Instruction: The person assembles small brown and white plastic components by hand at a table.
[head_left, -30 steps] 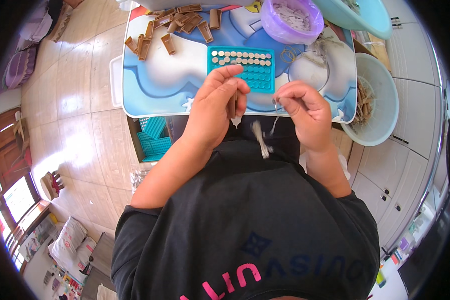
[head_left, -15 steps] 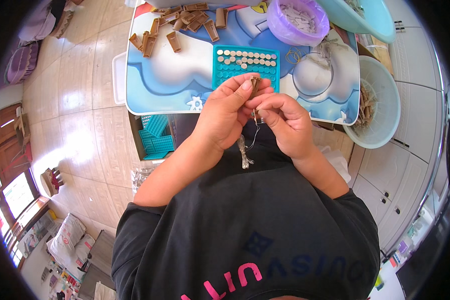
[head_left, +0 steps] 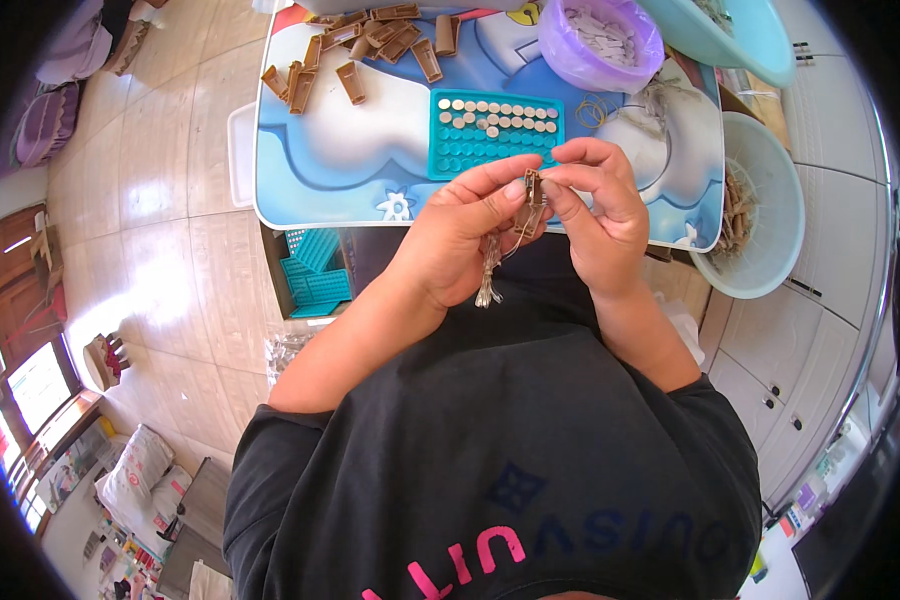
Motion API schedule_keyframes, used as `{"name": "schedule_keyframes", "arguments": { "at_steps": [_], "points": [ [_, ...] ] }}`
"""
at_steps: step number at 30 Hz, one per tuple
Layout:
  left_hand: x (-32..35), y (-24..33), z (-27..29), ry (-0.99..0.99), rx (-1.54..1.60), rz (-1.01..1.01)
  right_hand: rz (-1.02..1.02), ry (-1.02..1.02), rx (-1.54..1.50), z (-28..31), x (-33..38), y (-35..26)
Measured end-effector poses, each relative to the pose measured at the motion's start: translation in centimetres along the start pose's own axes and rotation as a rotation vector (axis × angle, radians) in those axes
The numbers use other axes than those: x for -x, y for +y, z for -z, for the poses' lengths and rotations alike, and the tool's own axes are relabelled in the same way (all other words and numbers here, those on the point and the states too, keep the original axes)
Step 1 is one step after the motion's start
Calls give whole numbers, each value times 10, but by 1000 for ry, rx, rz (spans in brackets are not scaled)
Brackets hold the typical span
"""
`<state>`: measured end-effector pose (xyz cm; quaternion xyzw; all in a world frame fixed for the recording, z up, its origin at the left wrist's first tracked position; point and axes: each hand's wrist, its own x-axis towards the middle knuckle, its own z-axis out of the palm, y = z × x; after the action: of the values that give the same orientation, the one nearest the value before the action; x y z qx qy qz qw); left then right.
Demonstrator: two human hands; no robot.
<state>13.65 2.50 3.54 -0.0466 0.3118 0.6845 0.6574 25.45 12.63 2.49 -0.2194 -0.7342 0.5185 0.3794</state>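
My left hand point(head_left: 448, 228) is closed around a small brown cork-shaped plastic housing point(head_left: 532, 203), held upright with its open side showing. A bundle of thin silvery wire point(head_left: 488, 272) hangs below it, between the fingers and my shirt. My right hand point(head_left: 602, 222) has its thumb and index finger pinched at the housing's upper end; whatever small part lies between them is too small to make out. Just beyond the hands sits a teal tray point(head_left: 448, 166) with round silver button cells in its upper rows.
Loose brown housings point(head_left: 400, 42) lie at the table's far left. A purple-lined bowl point(head_left: 560, 72) holds pale pieces, near a light teal basin point(head_left: 770, 50). Right of the table, a translucent basin point(head_left: 782, 215) contains brown pieces. More teal trays point(head_left: 316, 288) are in a box below the table's left front.
The housing has turned and moved slightly right and down, and its open side now shows. My right hand has risen from the wire below to the housing's top end.
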Motion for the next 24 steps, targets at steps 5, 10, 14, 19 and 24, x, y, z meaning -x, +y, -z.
{"name": "schedule_keyframes", "arguments": {
  "at_steps": [5, 10, 14, 19, 24],
  "points": [
    [-3, -2, 7, -36, 4, -29, 56, -8, 72, 1, -4, -2],
    [-3, 0, 3, 14, -42, -48, 106, -16, 91, 1, -4, 1],
    [-3, 0, 8, -2, -85, -52, 82, -26, 89, 0, -4, -2],
    [-1, 3, 5, 29, -167, -68, 41, -74, 89, 2, -4, -2],
    [1, 2, 1, 140, -345, -143, -16, -108, 56, 2, -6, -2]
  ]
}}
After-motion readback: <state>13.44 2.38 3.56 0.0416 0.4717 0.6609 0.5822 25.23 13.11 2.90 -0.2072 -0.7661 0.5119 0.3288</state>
